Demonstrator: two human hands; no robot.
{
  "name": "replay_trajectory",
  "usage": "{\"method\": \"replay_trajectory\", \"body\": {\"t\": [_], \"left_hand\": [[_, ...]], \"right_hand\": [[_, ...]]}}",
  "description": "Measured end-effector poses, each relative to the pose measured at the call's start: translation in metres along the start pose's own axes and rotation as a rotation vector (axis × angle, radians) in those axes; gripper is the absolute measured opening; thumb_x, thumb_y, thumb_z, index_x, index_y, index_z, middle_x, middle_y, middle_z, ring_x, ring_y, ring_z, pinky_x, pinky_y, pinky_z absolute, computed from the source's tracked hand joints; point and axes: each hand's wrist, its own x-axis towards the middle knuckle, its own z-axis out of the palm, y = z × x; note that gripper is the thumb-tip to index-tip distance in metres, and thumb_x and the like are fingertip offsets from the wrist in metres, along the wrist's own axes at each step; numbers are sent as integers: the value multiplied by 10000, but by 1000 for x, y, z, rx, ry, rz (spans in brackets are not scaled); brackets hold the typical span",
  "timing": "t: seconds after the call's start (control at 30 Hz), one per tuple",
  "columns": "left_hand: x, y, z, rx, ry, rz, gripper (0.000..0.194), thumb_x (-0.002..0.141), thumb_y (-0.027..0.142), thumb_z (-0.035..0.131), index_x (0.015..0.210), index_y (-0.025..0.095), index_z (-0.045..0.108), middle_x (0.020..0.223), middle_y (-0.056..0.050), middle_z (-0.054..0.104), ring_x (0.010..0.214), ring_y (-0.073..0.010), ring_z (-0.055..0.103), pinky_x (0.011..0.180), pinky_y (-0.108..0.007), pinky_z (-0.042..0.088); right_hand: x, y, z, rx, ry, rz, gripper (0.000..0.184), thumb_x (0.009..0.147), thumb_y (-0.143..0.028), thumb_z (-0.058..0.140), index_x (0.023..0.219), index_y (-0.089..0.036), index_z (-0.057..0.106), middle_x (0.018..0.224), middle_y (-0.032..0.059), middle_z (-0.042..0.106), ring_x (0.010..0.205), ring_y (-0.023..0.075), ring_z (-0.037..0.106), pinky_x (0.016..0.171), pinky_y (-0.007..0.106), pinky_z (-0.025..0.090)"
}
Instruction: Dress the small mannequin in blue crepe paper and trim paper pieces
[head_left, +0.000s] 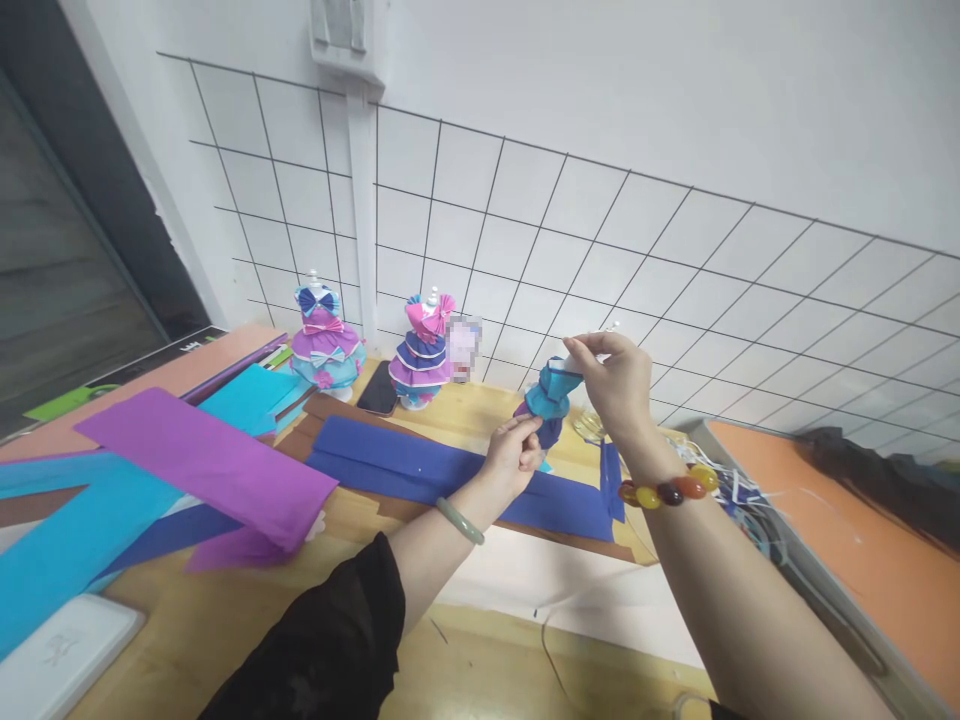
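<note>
A small dress form wears a teal and dark blue paper dress point(551, 397), tilted between my two hands above the table. The fingers of my left hand point(517, 455) are closed on its lower part, near the waist. With thumb and fingertips, my right hand point(615, 380) pinches at the dress's top edge, where a pale strip shows. A white knob of the form peeks out behind my right hand; the rest of its top is hidden. Under my left forearm lie folded dark blue paper strips point(420, 465) on brown paper.
Two finished-looking dress forms, one purple and aqua point(328, 345), one pink and navy point(424, 355), stand by the wall grid. A phone point(377, 388) lies between them. Purple paper point(210, 465) and a white power bank point(71, 655) are left; an orange-topped box point(847, 520) is right.
</note>
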Motion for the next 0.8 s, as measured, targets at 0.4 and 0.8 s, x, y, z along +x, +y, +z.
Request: {"method": "replay_trajectory", "body": {"t": [0.4, 0.8], "left_hand": [[0, -3, 0, 69, 86, 72, 254, 619, 281, 677, 733, 168, 480, 421, 90, 421, 283, -6, 228, 332, -171, 95], [-3, 4, 3, 550, 123, 476, 397, 769, 187, 511, 1164, 164, 543, 558, 44, 503, 453, -57, 387, 496, -187, 347]], "right_hand": [[-1, 2, -1, 31, 6, 17, 191, 768, -356, 627, 732, -177, 685, 701, 46, 693, 650, 198, 630, 662, 336, 488], [-4, -1, -4, 42, -11, 48, 197, 765, -363, 627, 746, -179, 694, 704, 46, 698, 634, 192, 616, 636, 329, 476]]}}
